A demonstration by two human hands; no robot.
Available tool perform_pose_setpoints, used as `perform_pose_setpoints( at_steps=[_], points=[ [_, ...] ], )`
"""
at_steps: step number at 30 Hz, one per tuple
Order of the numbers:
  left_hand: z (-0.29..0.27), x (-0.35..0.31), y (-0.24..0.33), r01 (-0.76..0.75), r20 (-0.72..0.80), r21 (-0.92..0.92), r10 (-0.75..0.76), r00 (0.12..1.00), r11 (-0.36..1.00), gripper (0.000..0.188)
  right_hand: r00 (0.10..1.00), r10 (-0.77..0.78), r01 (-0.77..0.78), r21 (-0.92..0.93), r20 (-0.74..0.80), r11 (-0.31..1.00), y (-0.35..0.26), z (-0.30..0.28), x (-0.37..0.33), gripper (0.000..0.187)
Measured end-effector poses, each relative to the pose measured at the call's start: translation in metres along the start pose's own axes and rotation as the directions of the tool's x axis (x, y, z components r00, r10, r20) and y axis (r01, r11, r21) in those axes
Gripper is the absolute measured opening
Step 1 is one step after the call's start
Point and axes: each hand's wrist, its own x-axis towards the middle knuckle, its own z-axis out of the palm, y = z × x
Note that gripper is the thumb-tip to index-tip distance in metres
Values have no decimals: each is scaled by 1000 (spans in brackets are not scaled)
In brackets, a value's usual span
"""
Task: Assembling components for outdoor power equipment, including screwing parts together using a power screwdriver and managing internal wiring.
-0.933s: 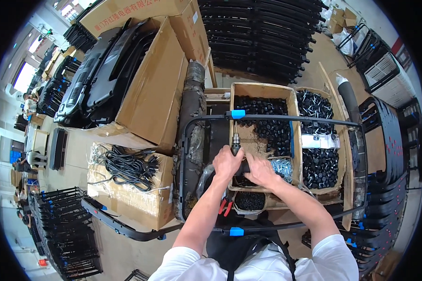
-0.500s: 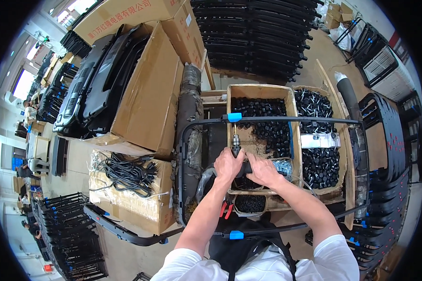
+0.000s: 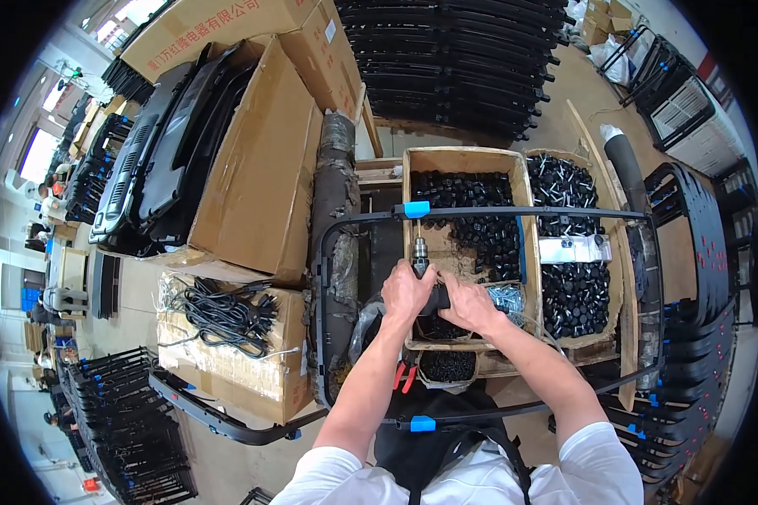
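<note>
Drill (image 3: 420,251): left hand (image 3: 406,293) and right hand (image 3: 472,305) grasp it, fingers (image 3: 430,274) clenched; black frame (image 3: 522,213) surrounds fingers, far edge ahead, wider open room rightward.

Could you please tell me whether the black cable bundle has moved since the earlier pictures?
No; judged against the carton beneath it, the black cable bundle shows no shift either way.

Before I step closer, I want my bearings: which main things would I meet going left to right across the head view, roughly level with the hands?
Bundle of black cables → left hand → right hand → black round-headed parts → stack of black curved frames.
</note>
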Motion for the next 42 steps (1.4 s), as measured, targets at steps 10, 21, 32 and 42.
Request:
perform_pose_setpoints(
  at_steps=[10, 21, 32, 42],
  points=[
    [3, 8, 4, 36, -20, -23, -36, 999, 999, 59, 999, 43, -44, 58, 26, 997, 3, -3, 7, 94],
    [-2, 14, 8, 54, 27, -12, -54, 998, 998, 60, 997, 56, -57, 9, 49, 998, 5, -8, 12, 103],
    [-6, 21, 11, 66, 41, 1, -66, 997, 998, 63, 999, -40, 40, -42, -5, 998, 0, -14, 15, 74],
    [-9, 16, 4, 43, 79, 15, -44, 996, 999, 67, 998, -62, 62, -28, 17, 998, -12, -10, 11, 57]
  ],
)
